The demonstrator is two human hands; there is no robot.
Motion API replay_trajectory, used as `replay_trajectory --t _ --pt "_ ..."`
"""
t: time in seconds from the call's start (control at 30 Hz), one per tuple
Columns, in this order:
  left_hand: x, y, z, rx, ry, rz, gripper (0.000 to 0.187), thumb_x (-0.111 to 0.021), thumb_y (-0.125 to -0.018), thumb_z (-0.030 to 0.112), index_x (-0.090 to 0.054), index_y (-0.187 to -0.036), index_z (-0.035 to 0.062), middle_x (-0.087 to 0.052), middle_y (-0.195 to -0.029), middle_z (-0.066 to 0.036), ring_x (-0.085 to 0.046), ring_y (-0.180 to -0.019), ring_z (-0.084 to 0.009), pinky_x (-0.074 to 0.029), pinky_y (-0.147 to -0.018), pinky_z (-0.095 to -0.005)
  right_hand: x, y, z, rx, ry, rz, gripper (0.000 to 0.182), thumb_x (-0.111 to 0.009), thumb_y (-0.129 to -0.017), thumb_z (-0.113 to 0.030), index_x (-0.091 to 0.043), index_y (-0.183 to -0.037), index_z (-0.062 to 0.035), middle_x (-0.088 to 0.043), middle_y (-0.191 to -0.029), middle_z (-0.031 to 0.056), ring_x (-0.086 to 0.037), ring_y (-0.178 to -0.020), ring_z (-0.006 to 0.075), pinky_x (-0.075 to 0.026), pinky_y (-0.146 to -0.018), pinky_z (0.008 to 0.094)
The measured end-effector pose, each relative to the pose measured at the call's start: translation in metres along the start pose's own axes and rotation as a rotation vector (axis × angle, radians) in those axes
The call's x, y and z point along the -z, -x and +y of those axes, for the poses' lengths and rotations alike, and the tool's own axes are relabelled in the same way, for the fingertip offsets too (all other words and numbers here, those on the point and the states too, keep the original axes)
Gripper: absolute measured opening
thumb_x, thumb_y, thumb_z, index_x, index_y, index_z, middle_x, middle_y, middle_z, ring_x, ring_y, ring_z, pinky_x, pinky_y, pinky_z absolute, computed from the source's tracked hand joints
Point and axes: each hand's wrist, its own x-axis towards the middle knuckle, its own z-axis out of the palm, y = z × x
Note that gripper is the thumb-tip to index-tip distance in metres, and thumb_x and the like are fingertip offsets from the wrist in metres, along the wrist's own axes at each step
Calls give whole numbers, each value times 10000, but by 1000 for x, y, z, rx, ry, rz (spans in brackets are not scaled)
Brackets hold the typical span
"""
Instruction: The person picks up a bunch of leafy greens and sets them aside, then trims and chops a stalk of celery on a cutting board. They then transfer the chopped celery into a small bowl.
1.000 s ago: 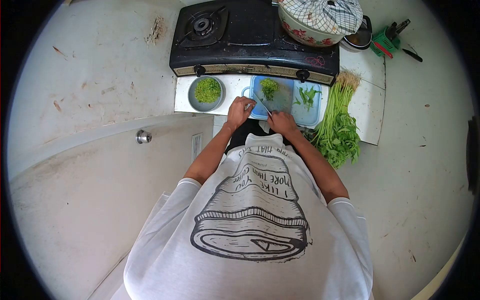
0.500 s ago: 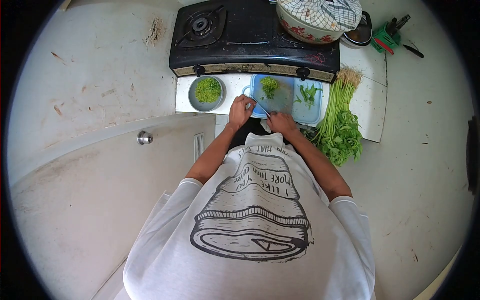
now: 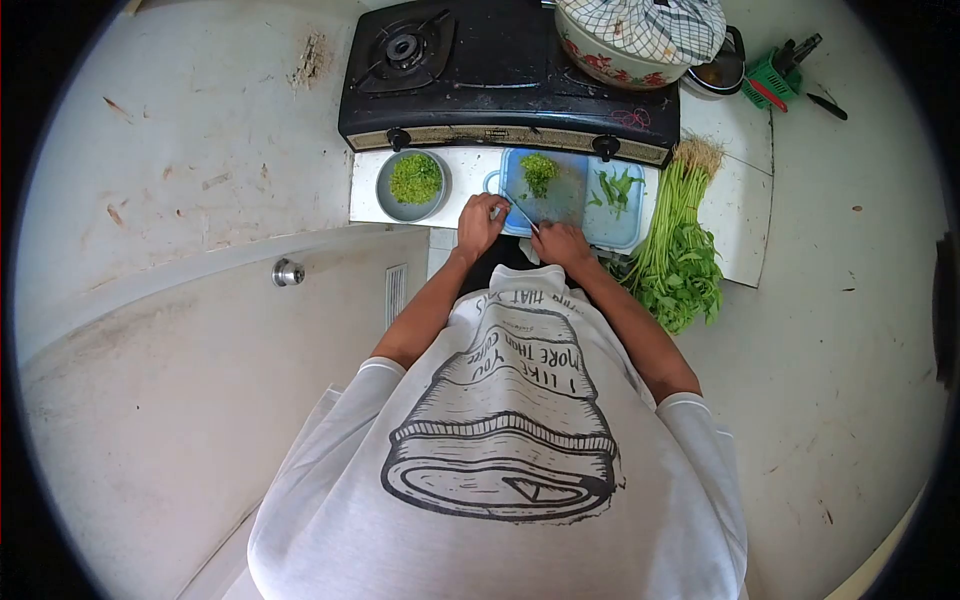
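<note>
My right hand (image 3: 561, 244) is closed round the handle of a knife (image 3: 522, 214), whose blade slants up and left over the near edge of a blue cutting board (image 3: 566, 205). At the board's lower left corner, my left hand (image 3: 482, 222) has its fingers pinched together by the blade tip; what they hold is too small to name. A heap of chopped greens (image 3: 539, 172) lies on the board's left part, and loose green leaves (image 3: 616, 188) lie on its paler right part. Left of my left hand, a grey bowl (image 3: 384, 197) holds more chopped greens.
Behind the board stands a black gas stove (image 3: 500, 60) with a cloth-covered pot (image 3: 610, 68). A bundle of long-stemmed greens (image 3: 680, 230) lies at the right. Farther back right are a dark-rimmed pot (image 3: 722, 72), a green basket (image 3: 773, 78) and a knife (image 3: 826, 107).
My right hand and the knife have shifted very slightly left. My left hand stays by the blade tip, with its fingers still pinched.
</note>
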Motion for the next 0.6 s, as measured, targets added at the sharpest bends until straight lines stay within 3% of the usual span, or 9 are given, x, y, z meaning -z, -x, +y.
replay_trajectory --t 0.33,0.6 --pt "4 4 4 -116 -68 31 91 -709 -858 107 -754 -932 79 -713 -946 -110 -652 -925 -337 -532 -855 -432 -3 -3 0 25 42 -9 348 -570 -961 -314 -724 -970 -2 -744 -894 252 -749 -853 404 -592 -785 535" --pt "0 9 7 -91 -78 32 103 -697 -874 125 -749 -949 77 -716 -958 -118 -657 -937 -346 -531 -857 -450 6 2 14 5 67 2 360 -576 -966 -334 -726 -965 -8 -743 -880 236 -747 -824 401 -595 -777 528"
